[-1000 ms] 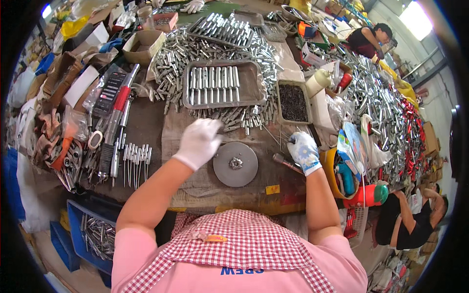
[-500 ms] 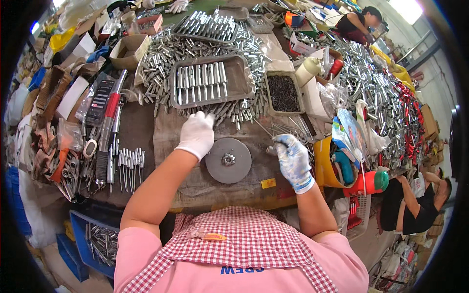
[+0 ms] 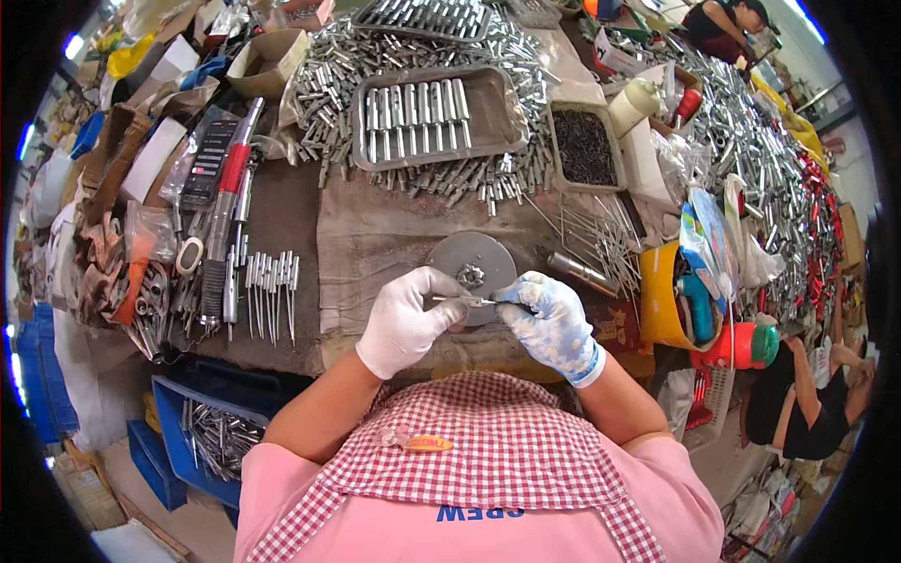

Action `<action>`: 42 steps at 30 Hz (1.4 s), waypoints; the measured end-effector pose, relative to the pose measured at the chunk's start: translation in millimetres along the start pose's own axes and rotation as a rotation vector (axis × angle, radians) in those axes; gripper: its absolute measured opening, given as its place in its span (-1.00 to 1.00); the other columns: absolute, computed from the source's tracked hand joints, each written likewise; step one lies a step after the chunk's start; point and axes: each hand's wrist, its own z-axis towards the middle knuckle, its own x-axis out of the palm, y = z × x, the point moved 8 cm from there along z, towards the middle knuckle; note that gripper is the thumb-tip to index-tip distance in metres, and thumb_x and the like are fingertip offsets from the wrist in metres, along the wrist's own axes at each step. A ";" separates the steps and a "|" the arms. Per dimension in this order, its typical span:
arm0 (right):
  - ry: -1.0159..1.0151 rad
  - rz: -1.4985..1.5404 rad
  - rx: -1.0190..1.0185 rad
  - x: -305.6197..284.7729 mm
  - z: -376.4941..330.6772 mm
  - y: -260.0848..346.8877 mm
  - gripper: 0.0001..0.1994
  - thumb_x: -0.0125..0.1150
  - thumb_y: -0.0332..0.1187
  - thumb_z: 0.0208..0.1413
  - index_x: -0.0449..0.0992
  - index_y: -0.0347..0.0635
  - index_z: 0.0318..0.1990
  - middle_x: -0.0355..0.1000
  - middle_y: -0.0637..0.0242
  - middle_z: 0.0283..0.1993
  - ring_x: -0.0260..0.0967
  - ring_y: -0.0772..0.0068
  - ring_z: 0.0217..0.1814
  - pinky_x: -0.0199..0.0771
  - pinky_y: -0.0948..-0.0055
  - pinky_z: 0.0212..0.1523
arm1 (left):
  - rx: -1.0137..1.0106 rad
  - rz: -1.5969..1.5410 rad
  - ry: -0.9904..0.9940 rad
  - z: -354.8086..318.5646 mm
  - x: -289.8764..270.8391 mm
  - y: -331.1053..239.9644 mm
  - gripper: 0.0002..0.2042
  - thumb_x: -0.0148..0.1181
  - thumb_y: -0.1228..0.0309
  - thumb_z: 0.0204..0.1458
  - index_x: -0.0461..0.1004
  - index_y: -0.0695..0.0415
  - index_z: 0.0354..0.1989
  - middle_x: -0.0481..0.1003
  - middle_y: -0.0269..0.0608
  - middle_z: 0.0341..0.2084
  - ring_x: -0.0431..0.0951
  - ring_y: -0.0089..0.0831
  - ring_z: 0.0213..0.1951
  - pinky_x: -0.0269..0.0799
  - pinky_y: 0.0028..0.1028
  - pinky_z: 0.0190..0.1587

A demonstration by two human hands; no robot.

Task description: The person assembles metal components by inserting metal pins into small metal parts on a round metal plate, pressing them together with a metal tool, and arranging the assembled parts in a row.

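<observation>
Thin metal pin (image 3: 466, 301), pinched between fingers of left hand (image 3: 405, 319) and right hand (image 3: 549, 322), above round disc (image 3: 472, 253)

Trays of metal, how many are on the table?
2 that I can see: one tray beyond the hands, half filled with rods; another at the top edge. The clutter may hide more.

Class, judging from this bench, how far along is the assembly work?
Done: a row of metal tubes fills part of the tray. In hand: left hand and right hand hold a thin metal rod above the round disc. Left: a loose tube pile remains.
</observation>
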 end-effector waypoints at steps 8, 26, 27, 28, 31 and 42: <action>0.045 -0.128 -0.095 1.1 -1.2 16.7 -0.86 0.33 -0.50 -0.07 0.61 -0.15 -0.30 0.52 0.23 -0.35 0.51 0.10 -0.33 0.51 0.30 -0.31 | 0.267 0.463 0.055 -10.0 7.8 -18.8 -0.85 0.28 0.61 0.02 0.51 0.31 -0.23 0.58 -0.19 -0.34 0.57 -0.49 -0.32 0.48 -0.50 -0.25; 0.063 -0.322 0.561 -56.3 45.6 -100.6 -0.70 0.34 -0.26 0.03 0.64 -0.19 -0.10 0.58 0.08 -0.17 0.55 0.07 -0.14 0.55 0.22 -0.08 | 0.627 0.735 -0.097 -4.8 17.2 -15.2 -0.87 0.26 0.62 -0.13 0.49 0.23 -0.38 0.54 -0.05 -0.44 0.57 -0.07 -0.36 0.48 -0.24 -0.30; 0.103 -0.606 0.368 -60.2 50.4 -112.7 -0.73 0.32 -0.23 0.01 0.66 -0.18 -0.19 0.59 0.09 -0.21 0.56 0.04 -0.17 0.55 0.18 -0.09 | 0.626 0.736 -0.099 -4.0 18.1 -16.0 -0.88 0.27 0.62 -0.14 0.49 0.23 -0.39 0.54 -0.05 -0.45 0.56 -0.08 -0.37 0.48 -0.24 -0.30; 0.108 -0.609 0.361 -56.1 55.0 -117.4 -0.73 0.32 -0.23 0.01 0.66 -0.18 -0.19 0.59 0.09 -0.21 0.56 0.04 -0.17 0.55 0.18 -0.09 | 0.617 0.744 -0.110 -4.3 16.6 -14.7 -0.89 0.28 0.62 -0.14 0.50 0.23 -0.41 0.54 -0.05 -0.47 0.56 -0.08 -0.39 0.47 -0.23 -0.31; 0.301 -0.877 0.347 -30.2 62.1 -126.0 -0.79 0.27 -0.23 -0.05 0.66 -0.12 -0.32 0.59 0.11 -0.29 0.55 -0.01 -0.17 0.55 0.12 -0.11 | 0.609 0.768 -0.128 -7.1 14.0 -10.5 -0.88 0.29 0.61 -0.15 0.50 0.23 -0.41 0.54 -0.07 -0.47 0.56 -0.08 -0.39 0.47 -0.23 -0.33; -0.053 -0.168 0.148 -25.6 34.8 -56.3 -0.84 0.19 -0.54 0.06 0.54 -0.19 -0.19 0.51 0.12 -0.35 0.50 0.05 -0.30 0.51 0.29 -0.23 | 0.707 0.903 -0.264 -11.4 14.5 -4.4 -0.84 0.35 0.59 -0.21 0.51 0.13 -0.44 0.49 -0.23 -0.49 0.47 -0.17 -0.31 0.40 -0.28 -0.19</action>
